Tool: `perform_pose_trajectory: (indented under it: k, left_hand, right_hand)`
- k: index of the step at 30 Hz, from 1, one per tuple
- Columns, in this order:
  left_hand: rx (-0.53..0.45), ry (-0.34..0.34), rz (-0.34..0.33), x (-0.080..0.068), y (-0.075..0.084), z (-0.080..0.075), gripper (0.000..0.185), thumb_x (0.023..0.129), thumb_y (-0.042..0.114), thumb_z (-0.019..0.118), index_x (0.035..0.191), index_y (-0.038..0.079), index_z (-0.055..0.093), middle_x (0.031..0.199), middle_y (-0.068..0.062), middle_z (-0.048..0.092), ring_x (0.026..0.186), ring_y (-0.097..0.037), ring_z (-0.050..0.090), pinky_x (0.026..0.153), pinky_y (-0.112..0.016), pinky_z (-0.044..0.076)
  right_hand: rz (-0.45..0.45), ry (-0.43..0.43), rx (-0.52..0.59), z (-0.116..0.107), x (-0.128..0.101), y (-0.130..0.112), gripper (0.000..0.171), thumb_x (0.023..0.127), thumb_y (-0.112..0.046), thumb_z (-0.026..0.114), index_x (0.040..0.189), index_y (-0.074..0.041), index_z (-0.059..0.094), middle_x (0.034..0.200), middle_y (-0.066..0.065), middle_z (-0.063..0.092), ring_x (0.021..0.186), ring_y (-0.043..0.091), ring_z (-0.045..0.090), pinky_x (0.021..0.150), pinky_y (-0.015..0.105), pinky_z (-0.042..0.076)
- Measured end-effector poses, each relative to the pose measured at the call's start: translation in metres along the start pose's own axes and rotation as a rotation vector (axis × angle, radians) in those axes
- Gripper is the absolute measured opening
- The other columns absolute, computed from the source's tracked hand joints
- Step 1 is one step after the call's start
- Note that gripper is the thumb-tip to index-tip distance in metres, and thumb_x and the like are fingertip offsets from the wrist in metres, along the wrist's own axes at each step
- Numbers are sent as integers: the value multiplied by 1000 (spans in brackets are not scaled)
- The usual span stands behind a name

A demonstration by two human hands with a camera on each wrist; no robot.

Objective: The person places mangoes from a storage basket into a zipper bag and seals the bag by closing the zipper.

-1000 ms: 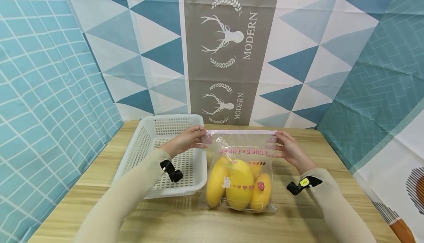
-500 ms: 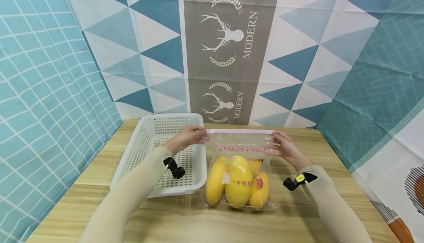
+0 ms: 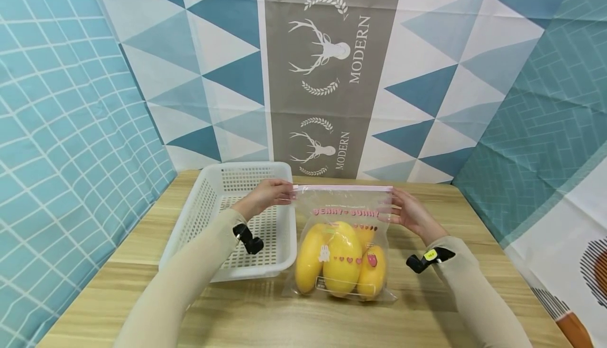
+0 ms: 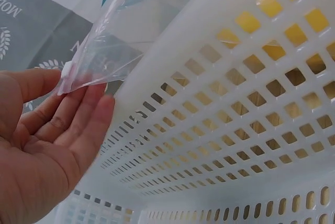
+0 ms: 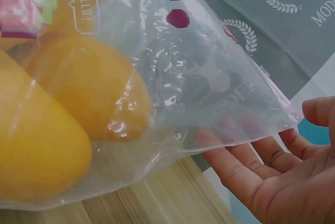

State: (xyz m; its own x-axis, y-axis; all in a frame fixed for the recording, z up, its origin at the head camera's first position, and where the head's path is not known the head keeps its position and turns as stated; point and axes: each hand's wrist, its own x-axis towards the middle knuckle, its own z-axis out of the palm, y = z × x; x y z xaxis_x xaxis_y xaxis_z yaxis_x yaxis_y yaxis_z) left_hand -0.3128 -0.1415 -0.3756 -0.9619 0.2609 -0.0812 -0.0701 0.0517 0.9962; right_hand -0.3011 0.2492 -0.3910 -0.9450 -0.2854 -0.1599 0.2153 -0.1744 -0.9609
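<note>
A clear zip bag (image 3: 348, 211) with pink printing stands upright on the table, its pink zip strip stretched level across the top. Several yellow mangoes (image 3: 342, 263) fill its lower part. At the bag's top left corner, beside a small white slider (image 4: 66, 70), my left hand (image 3: 267, 199) pinches the strip between thumb and fingers. My right hand (image 3: 411, 212) pinches the opposite top corner; its other fingers lie behind the film in the right wrist view. Through the film a mango (image 5: 99, 90) shows close to that wrist camera.
A white plastic basket (image 3: 289, 242) with slotted walls stands left of the bag, under my left forearm. Both rest on a wooden table (image 3: 265, 321). Patterned cloth (image 3: 327, 89) hangs behind the table's far edge and at both sides.
My right hand and the bag's right top corner have shifted slightly left. Mangoes and bag sit marginally higher in view. Both hands keep their hold on the corners.
</note>
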Motion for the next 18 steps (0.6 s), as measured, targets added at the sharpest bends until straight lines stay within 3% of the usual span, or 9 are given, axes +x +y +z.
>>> perform_pose_trajectory:
  k: [4, 11, 18]
  left_hand:
    - [56, 34, -15, 0, 1, -1, 33, 101, 6, 54, 127, -15, 55, 94, -5, 69, 85, -12, 66, 87, -37, 55]
    - [106, 68, -40, 0, 0, -4, 33, 99, 10, 58, 125, -11, 59, 99, -7, 69, 88, -12, 65, 81, -33, 55]
    - [172, 42, -26, -5, 0, -8, 35, 100, 11, 54, 127, -11, 58, 115, -17, 68, 101, -21, 65, 91, -42, 53]
  right_hand:
    - [22, 21, -35, 0, -2, 0, 30, 106, -37, 45, 129, -17, 48, 111, 5, 58, 92, 18, 69, 82, 37, 57]
    - [3, -3, -74, -3, -5, 1, 46, 107, -36, 41, 143, -6, 36, 109, 4, 59, 93, 17, 67, 84, 37, 56]
    - [-19, -45, -145, -8, -7, 0, 55, 108, -37, 36, 147, 0, 25, 108, 1, 59, 94, 15, 65, 84, 35, 56]
